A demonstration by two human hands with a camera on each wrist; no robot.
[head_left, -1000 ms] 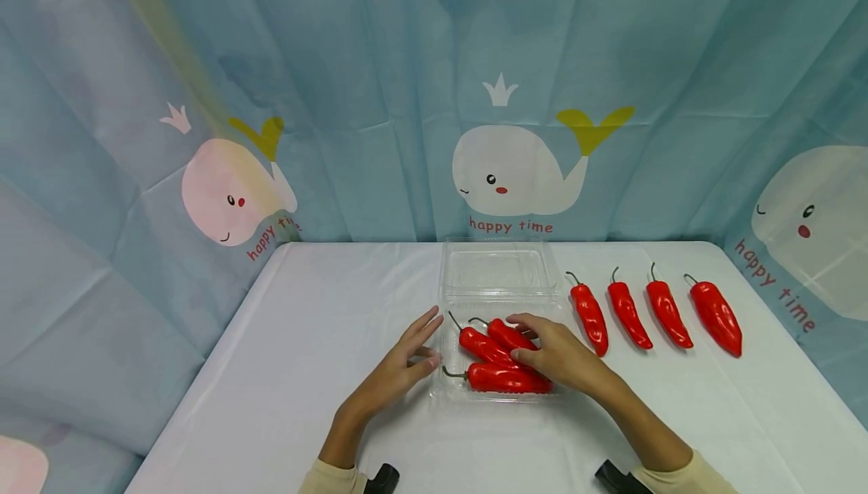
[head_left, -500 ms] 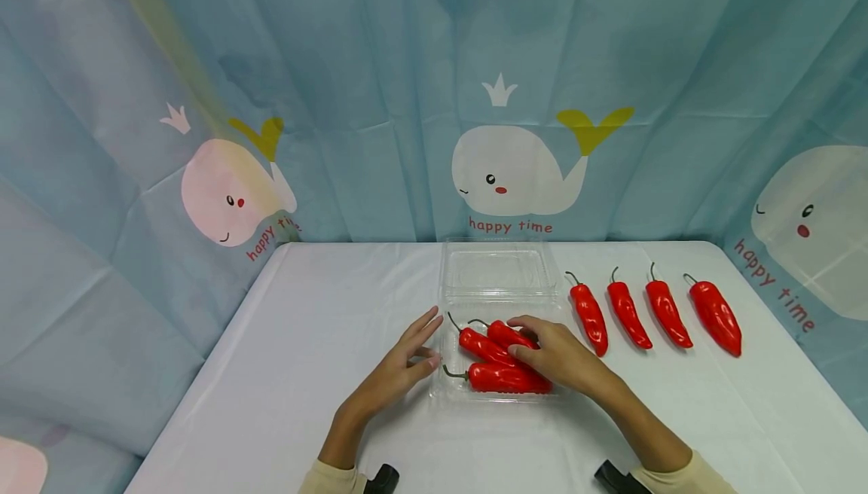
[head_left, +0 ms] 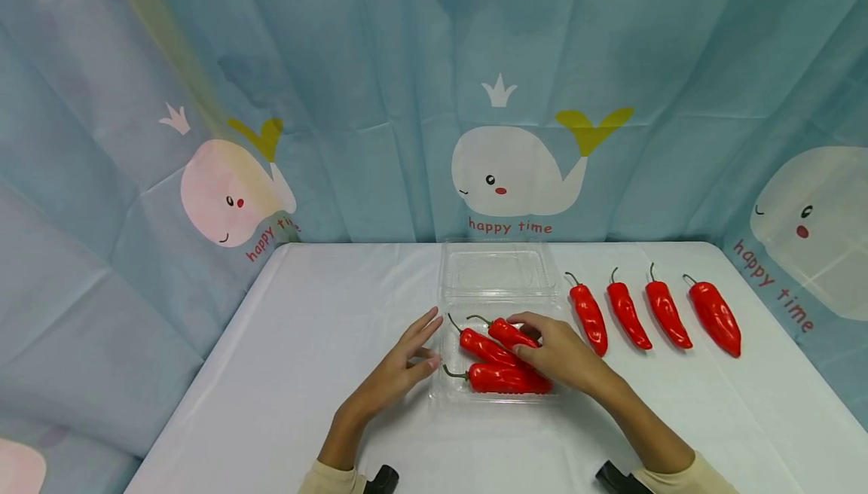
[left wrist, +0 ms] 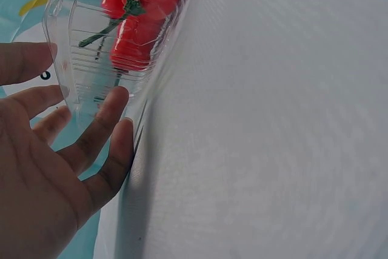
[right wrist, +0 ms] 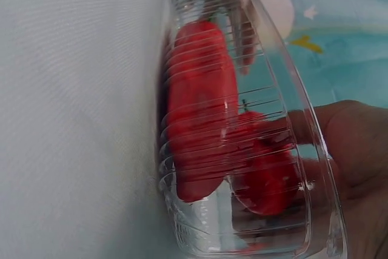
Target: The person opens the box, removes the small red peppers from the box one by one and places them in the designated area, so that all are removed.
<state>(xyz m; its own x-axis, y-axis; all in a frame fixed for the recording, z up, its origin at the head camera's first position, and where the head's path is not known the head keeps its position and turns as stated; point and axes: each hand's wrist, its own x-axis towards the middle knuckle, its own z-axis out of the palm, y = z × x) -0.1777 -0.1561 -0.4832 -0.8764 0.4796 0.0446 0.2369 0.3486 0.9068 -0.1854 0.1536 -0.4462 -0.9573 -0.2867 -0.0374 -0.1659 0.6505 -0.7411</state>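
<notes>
Touching the clear container (head_left: 456,347) with spread, relaxed fingers of the left hand (head_left: 396,373). Showing three red peppers (head_left: 507,378) close together inside. Pinching the rear pepper (head_left: 507,333) between thumb and fingers of the right hand (head_left: 564,355). Farther right, showing four more red peppers (head_left: 629,315) on the white table (head_left: 685,411).

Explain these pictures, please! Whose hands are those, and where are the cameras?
There's no robot: that's a person's left hand and right hand. One camera is on the head, looking down; the other two pictures come from cameras on the wrists. On the white table stands a clear box, its lid open, holding three red peppers. Four more peppers lie to its right. The right hand grips the farthest pepper inside; the left hand is at the box's left edge.
</notes>
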